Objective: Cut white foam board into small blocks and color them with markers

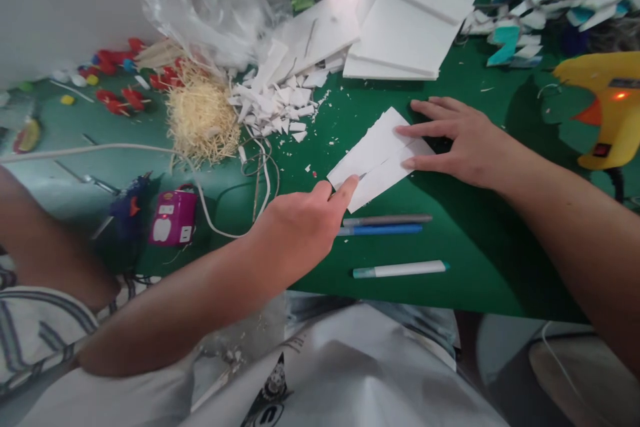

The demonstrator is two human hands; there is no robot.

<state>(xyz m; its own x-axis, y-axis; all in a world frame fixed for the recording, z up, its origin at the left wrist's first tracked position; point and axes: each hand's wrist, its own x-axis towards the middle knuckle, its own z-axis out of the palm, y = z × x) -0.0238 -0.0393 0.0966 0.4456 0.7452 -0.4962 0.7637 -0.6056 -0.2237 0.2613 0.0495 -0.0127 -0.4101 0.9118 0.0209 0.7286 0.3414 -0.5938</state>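
A small, four-sided piece of white board (383, 147) lies flat on the green table. My left hand (307, 223) is closed at its near left end, index finger stretched forward and pressed down. A narrow grey sliver like a thin blade shows at that fingertip; the rest is hidden in the hand. From there a thin dark slit runs along the board. Spread over the board's right end, my right hand (450, 137) presses it with its fingertips. Just below the board lie a grey pen (387, 219) and a blue pen (385, 230). Closer to me is a white marker (400, 269).
White scraps (280, 100) and stacked white sheets (415, 20) lie behind. A yellow glue gun (607, 107) stands right, its light on. To the left are straw (203, 117), a pink power adapter (173, 217), a white cable (200, 193) and another person's arm (50, 233).
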